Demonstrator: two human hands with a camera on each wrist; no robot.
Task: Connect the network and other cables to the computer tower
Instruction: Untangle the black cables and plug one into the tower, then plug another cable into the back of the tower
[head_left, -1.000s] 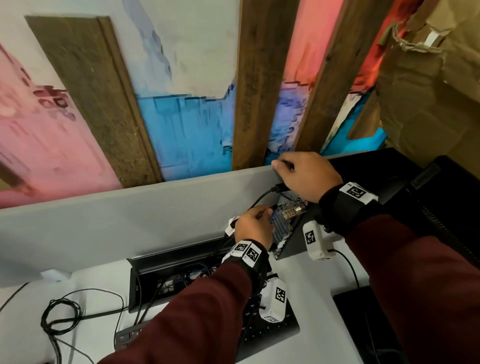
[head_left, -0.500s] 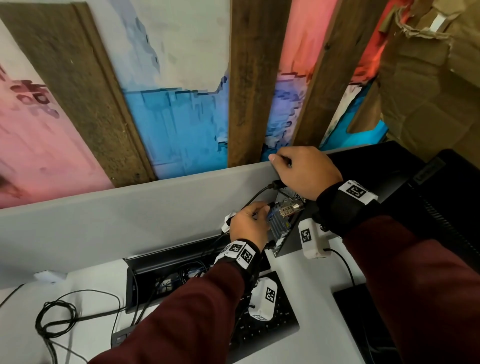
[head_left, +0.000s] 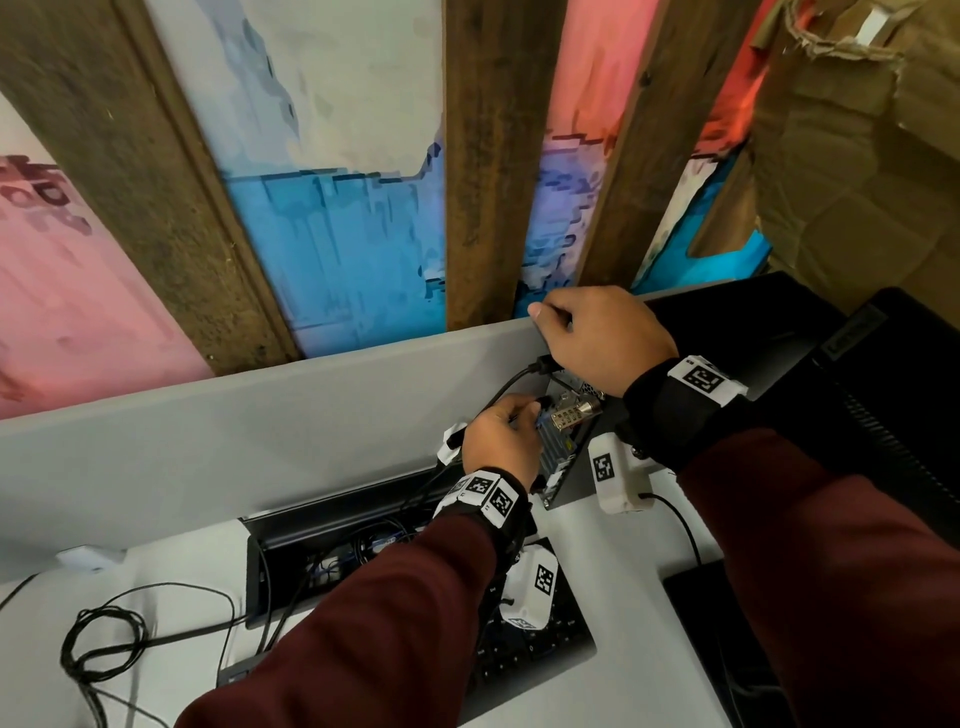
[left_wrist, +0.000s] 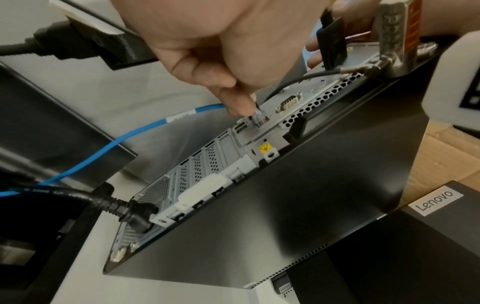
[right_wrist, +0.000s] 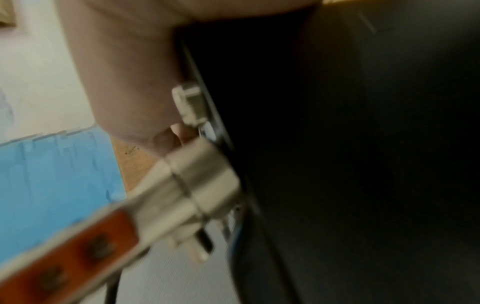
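The black computer tower (head_left: 727, 332) stands on the desk with its rear panel (left_wrist: 207, 164) turned toward me. My left hand (head_left: 522, 415) pinches the clear plug (left_wrist: 259, 118) of the blue network cable (left_wrist: 124, 137) and holds it against a port on the panel. Higher up, my right hand (head_left: 550, 322) grips a black cable plug (left_wrist: 332, 47) at the top of the panel. A silver combination lock (head_left: 571, 415) hangs between both hands. A black power cord (left_wrist: 135, 214) sits plugged in low on the panel. The right wrist view is blurred, showing my palm (right_wrist: 124, 82) and the lock (right_wrist: 197, 181).
A grey partition (head_left: 260, 415) runs behind the desk. An open cable trough (head_left: 332, 525) lies to the left of my forearm, with a keyboard (head_left: 535, 660) below it. A coil of black cable (head_left: 98, 644) lies at far left. A second black Lenovo unit (head_left: 883, 389) stands at right.
Both hands stay at the rear panel in nearly the same places. The head view has shifted slightly.
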